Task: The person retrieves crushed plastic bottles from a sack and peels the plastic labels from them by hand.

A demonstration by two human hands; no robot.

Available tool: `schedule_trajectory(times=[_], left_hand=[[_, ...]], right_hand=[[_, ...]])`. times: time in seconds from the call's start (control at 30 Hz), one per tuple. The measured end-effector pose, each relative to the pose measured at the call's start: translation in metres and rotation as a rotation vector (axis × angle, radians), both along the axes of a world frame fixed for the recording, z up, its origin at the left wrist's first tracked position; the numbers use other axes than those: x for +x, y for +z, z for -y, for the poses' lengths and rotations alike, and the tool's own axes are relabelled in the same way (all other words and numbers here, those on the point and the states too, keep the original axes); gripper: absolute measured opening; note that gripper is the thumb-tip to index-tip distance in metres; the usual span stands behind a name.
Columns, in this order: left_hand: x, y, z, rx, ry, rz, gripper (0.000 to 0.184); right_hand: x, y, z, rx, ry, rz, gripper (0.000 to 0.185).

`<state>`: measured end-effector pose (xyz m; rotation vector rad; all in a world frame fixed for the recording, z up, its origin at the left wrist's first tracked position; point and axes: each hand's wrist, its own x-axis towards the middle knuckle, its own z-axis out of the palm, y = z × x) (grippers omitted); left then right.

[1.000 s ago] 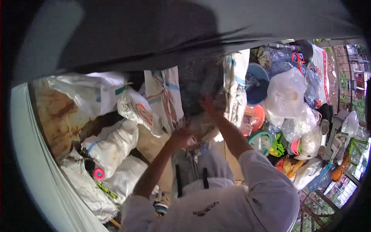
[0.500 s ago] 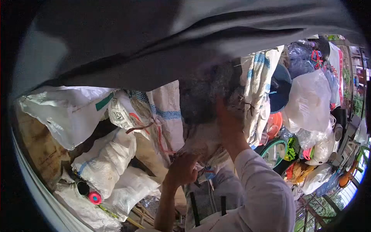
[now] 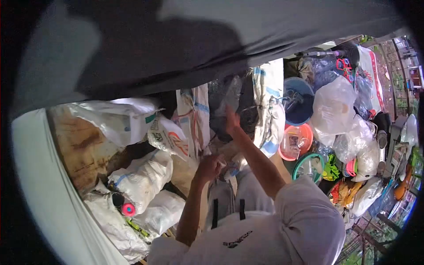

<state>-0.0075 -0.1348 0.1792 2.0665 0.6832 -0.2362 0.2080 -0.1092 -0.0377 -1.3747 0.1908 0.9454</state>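
My right hand (image 3: 232,121) reaches forward over a dark, shadowed space between two upright white woven sacks. It is closed around the lower end of a clear plastic bottle (image 3: 233,93). The woven sack with blue bands (image 3: 268,106) stands to the right of that hand, and another striped woven sack (image 3: 201,115) stands to its left. My left hand (image 3: 209,168) is nearer my body, its fingers curled. Something small and whitish shows at its fingertips; I cannot make out what it is.
Blue (image 3: 299,117), orange (image 3: 308,152) and green-rimmed tubs (image 3: 297,172) stand at right, clear items inside the latter two. Beyond them are stuffed clear plastic bags (image 3: 334,106). Filled white sacks (image 3: 143,179) lie at left. Grey cloth (image 3: 282,26) hangs across the top.
The view has shifted and the cloth covers less. A clear bottle now shows plainly in my right hand, which was blurred in shadow before. My left hand stays low near my body.
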Motion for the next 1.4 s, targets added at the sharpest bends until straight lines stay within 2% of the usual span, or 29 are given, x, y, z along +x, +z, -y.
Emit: schedule_trajectory(times=[0.07,0.13,0.17,0.23,0.27,0.3,0.37,0.4,0.43,0.53,0.57,0.67,0.73,0.83,0.93,1.03,1.17,1.27,1.37,1.4], left_hand=[[-0.002,0.028,-0.01,-0.02,0.107,0.108,0.039],[-0.009,0.039,-0.01,-0.094,0.316,0.17,0.038],[-0.017,0.017,-0.014,-0.272,0.397,0.17,0.041],[-0.004,0.075,-0.02,-0.626,0.618,0.237,0.044],[0.009,0.113,-0.029,-0.807,0.717,0.275,0.045],[0.016,0.151,-0.028,-0.89,0.736,0.356,0.046],[0.032,0.192,-0.03,-0.915,0.678,0.352,0.05],[0.035,0.209,-0.025,-0.931,0.653,0.344,0.051],[0.039,0.229,-0.022,-0.882,0.618,0.337,0.045],[0.05,0.268,0.0,-0.858,0.586,0.588,0.035],[0.049,0.277,0.004,-0.852,0.607,0.602,0.033],[0.048,0.287,0.009,-0.781,0.667,0.653,0.029],[0.043,0.273,0.009,-0.658,0.702,0.667,0.027],[0.04,0.27,0.009,-0.426,0.696,0.772,0.023],[0.039,0.278,0.007,-0.4,0.724,0.82,0.024],[0.027,0.282,-0.007,-0.467,0.634,0.887,0.025],[0.011,0.317,-0.006,-0.508,0.597,0.801,0.032],[0.0,0.33,-0.007,-0.452,0.507,0.754,0.044],[-0.007,0.341,-0.004,-0.322,0.423,0.646,0.056],[-0.008,0.35,-0.001,-0.289,0.385,0.607,0.058]], right_hand=[[-0.003,0.119,0.022,0.104,0.135,0.135,0.04],[-0.002,0.221,0.038,0.061,0.118,-0.138,0.037],[-0.003,0.249,0.054,0.147,0.131,-0.137,0.038],[-0.009,0.289,0.094,0.312,0.161,-0.137,0.038],[-0.011,0.301,0.11,0.393,0.194,0.019,0.037],[-0.018,0.311,0.131,0.465,0.225,0.169,0.038],[-0.021,0.375,0.143,0.425,0.254,-0.103,0.036],[-0.03,0.39,0.152,0.405,0.267,0.046,0.035],[-0.038,0.4,0.157,0.392,0.28,0.199,0.035],[-0.045,0.426,0.166,0.108,0.364,0.514,0.034],[-0.059,0.443,0.161,0.248,0.227,0.443,0.034],[-0.06,0.484,0.161,0.298,0.184,0.323,0.035],[-0.051,0.454,0.161,0.248,0.294,0.322,0.036],[-0.052,0.445,0.155,0.161,0.365,0.376,0.037],[-0.052,0.447,0.138,0.266,0.301,0.363,0.034],[-0.036,0.477,0.14,0.415,0.548,0.456,0.035],[-0.018,0.509,0.121,0.557,0.672,0.519,0.053],[-0.012,0.538,0.107,0.652,0.563,0.598,0.051],[-0.014,0.566,0.091,0.828,0.457,0.46,0.05],[-0.016,0.571,0.087,0.781,0.445,0.472,0.048]])
